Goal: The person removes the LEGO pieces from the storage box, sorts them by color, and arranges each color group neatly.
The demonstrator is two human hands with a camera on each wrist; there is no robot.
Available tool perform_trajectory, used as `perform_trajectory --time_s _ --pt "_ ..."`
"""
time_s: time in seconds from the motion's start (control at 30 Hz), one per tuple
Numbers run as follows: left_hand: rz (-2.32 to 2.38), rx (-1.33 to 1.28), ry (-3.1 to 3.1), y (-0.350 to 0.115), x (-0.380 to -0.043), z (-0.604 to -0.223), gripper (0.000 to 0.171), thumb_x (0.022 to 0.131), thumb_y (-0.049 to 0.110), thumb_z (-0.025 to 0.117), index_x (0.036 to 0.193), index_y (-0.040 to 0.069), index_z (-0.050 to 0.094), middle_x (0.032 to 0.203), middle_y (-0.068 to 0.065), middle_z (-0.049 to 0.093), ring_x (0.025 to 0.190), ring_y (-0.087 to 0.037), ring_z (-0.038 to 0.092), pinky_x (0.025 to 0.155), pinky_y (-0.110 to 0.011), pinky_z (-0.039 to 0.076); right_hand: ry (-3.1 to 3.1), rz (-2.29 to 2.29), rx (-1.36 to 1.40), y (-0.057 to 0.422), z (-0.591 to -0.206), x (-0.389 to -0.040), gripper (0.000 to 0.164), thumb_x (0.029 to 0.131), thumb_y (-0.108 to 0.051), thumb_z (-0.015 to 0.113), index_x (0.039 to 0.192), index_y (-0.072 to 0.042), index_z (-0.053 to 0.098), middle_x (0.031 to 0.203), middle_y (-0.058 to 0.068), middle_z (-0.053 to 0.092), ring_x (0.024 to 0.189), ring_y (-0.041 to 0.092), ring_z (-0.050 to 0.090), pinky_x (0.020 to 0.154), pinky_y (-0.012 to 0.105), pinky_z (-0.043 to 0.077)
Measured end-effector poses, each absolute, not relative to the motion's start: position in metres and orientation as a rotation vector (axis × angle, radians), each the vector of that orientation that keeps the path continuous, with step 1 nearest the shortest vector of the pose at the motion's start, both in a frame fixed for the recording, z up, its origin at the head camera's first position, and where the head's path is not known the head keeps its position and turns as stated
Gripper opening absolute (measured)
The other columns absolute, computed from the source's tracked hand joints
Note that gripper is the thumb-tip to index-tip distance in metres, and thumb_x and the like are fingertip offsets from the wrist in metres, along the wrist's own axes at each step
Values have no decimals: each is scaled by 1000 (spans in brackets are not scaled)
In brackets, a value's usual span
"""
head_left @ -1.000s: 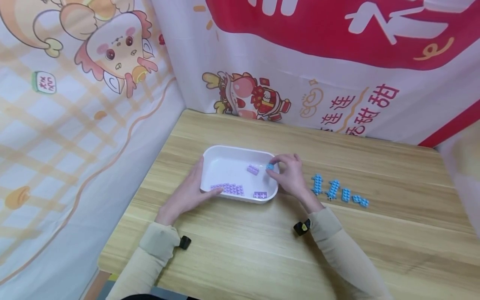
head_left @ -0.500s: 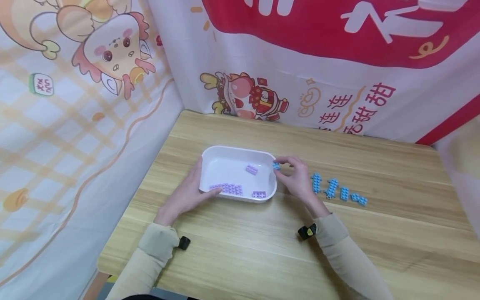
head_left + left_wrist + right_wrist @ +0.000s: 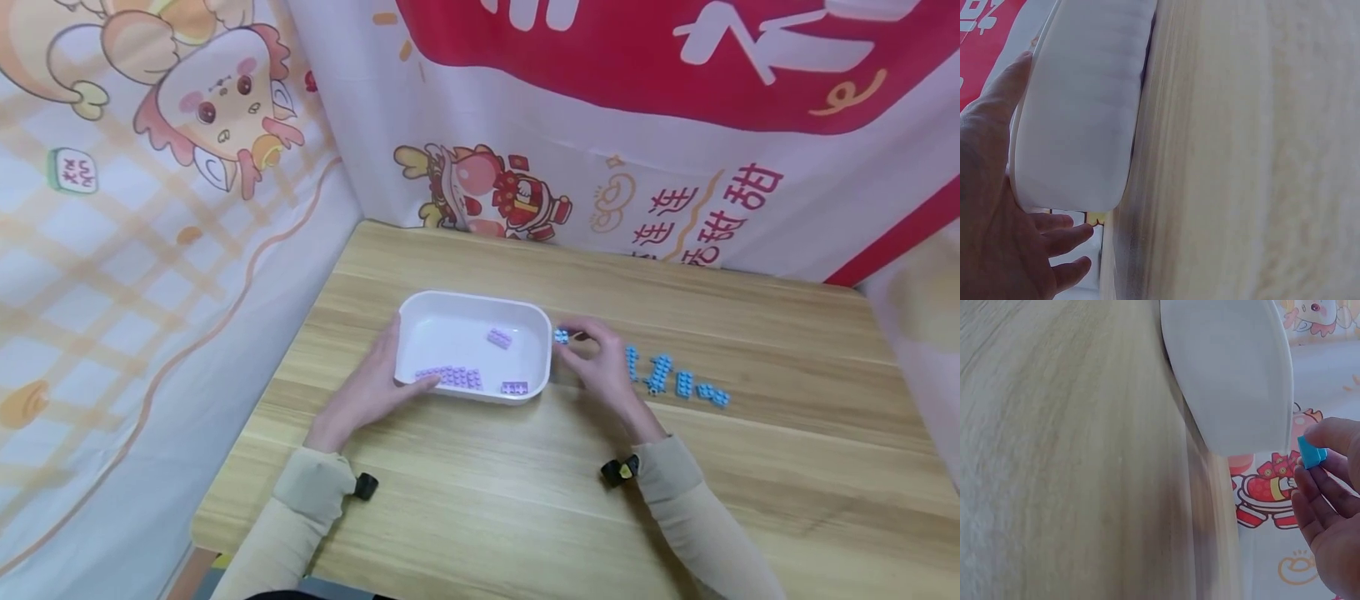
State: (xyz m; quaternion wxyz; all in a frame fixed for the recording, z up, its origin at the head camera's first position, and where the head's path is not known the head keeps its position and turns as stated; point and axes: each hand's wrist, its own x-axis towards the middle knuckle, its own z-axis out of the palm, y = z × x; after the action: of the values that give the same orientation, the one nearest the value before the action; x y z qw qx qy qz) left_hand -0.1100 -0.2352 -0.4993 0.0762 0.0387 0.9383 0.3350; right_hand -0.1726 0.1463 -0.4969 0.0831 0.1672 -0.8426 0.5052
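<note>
My left hand (image 3: 362, 398) holds the left end of a white plastic tub (image 3: 450, 329), its thumb over the near rim and its fingers along the end wall. In the left wrist view the tub's outer wall (image 3: 1085, 112) shows between thumb and fingers. My right hand (image 3: 606, 371) pinches a small light-blue toy building brick (image 3: 561, 337) between thumb and fingers, just outside the tub's right end. The brick (image 3: 1311, 453) is partly hidden by the fingers in the right wrist view. Inside the tub lie a row of lilac bricks (image 3: 461, 377) and two separate lilac bricks (image 3: 499, 337).
Right of the right hand, several light-blue bricks (image 3: 660, 374) lie in a slanting row on the wooden table (image 3: 495, 475). Printed cloth hangs (image 3: 480, 192) along the table's back edge and at the left side.
My right hand has drawn the blue brick rightward, from over the tub's right rim to just outside it. The left hand stays on the tub; the whole head view has shifted slightly.
</note>
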Motion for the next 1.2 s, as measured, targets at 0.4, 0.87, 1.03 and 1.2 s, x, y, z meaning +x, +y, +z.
perform_trajectory --time_s 0.4,0.87,1.03,1.2 --pt "1015 163 2821 -232 -114 -498 136 88 79 75 174 32 -20 188 -10 -2 173 -40 13 139 -67 20 -2540 1491 370 186 -502 -162 33 96 3 80 128 4 75 129 22 76 117 34 69 105 56 60" --pt "1032 147 2828 -238 -111 -502 136 91 74 76 177 23 -16 188 -9 -3 173 -42 12 139 -68 18 -2545 1456 179 240 -513 -155 31 100 0 77 130 4 74 136 25 73 130 42 65 116 64 52" --pt "988 134 2817 -236 -112 -501 136 92 77 73 176 19 -18 187 -12 -7 173 -43 9 140 -67 16 -2561 1477 117 258 -517 -151 33 101 -2 76 133 5 72 139 25 71 133 35 62 123 67 48" --pt "970 140 2809 -233 -115 -502 136 92 78 72 176 19 -18 187 -12 -7 173 -44 8 140 -67 16 -2540 1465 59 276 -519 -143 31 101 -2 76 132 5 74 137 23 73 125 7 61 122 46 52"
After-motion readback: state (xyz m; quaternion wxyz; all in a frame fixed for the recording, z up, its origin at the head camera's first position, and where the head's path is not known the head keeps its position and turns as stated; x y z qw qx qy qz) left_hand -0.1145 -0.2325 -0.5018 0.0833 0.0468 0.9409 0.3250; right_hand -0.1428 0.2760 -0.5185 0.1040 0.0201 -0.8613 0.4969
